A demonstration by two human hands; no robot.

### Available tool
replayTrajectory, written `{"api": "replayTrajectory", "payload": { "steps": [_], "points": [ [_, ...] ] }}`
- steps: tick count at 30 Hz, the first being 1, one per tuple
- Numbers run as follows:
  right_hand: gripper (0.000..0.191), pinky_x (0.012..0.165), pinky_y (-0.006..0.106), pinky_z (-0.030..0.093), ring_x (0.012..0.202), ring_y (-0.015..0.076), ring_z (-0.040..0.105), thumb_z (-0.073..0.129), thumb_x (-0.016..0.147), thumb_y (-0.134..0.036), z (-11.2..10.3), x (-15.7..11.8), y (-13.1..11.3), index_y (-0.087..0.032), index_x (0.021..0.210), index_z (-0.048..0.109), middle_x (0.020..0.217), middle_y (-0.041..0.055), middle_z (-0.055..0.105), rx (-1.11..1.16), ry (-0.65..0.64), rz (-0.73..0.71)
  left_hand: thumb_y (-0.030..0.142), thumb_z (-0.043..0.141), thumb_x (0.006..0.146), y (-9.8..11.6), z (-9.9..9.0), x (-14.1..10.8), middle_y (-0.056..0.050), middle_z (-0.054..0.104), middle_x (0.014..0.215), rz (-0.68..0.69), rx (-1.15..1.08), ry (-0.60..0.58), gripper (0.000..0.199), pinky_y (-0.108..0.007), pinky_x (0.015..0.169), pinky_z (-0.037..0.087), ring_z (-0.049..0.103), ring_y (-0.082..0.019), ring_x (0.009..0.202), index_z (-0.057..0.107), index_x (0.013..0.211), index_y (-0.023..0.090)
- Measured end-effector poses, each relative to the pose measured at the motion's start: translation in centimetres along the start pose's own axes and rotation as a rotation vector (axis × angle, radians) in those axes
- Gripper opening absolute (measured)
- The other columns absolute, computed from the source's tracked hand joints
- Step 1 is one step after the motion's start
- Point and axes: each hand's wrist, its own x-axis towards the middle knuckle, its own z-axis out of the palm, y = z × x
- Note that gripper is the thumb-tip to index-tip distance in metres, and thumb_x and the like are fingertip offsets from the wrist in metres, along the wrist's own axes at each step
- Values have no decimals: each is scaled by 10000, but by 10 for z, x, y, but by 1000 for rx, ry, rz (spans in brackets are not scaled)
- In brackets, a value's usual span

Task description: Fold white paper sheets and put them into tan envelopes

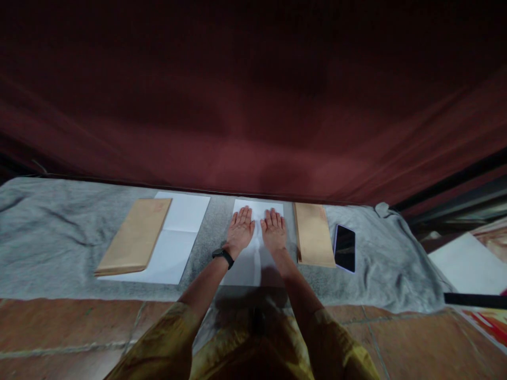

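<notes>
A white sheet of paper lies in front of me on a grey cloth. My left hand rests flat on its left half, fingers stretched out, with a dark band on the wrist. On the right half lies my right hand, palm down and fingers slightly apart. Between the two hands a light lengthwise line, like a crease, runs along the paper. Neither hand grips anything. Just right of the sheet is a stack of brown envelopes.
Another brown envelope stack lies on creased white paper at the left. A phone sits right of the nearer stack. The grey cloth covers a long surface against a dark red backdrop. Tiled floor shows below.
</notes>
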Motion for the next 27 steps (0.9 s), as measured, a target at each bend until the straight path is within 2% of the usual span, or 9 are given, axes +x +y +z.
{"api": "replayTrajectory", "payload": {
  "steps": [5, 13, 20, 27],
  "points": [
    [565, 1194, 553, 349, 1475, 332, 444, 315, 1109, -358, 0, -2, 6, -39, 1561, 428, 1592, 247, 449, -21, 82, 47, 306, 263, 1050, 0, 4, -2, -168, 305, 1681, -90, 5, 36, 620, -445, 1307, 164, 230, -254, 1589, 336, 1602, 33],
    [617, 1186, 555, 371, 1453, 351, 472, 278, 1112, -391, -3, -7, 9, 15, 1557, 409, 1564, 285, 469, -44, 125, 108, 298, 311, 1037, -4, 9, -6, -184, 358, 1653, -181, -9, 144, 619, -507, 1287, 217, 301, -287, 1564, 336, 1610, 63],
    [647, 1190, 549, 372, 1445, 357, 479, 257, 1106, -407, -3, -9, 11, 43, 1544, 416, 1551, 304, 475, -54, 119, 154, 290, 306, 1041, 0, 8, -7, -195, 345, 1656, -253, 24, 128, 610, -510, 1293, 190, 301, -293, 1564, 359, 1588, 24],
    [626, 1203, 572, 349, 1484, 366, 429, 282, 1104, -379, -8, -8, 13, 40, 1554, 398, 1592, 303, 414, -20, 103, 148, 300, 291, 1048, -2, 2, -4, -228, 346, 1648, -186, 55, 121, 617, -490, 1302, 173, 288, -309, 1567, 376, 1564, -29]
  ]
}}
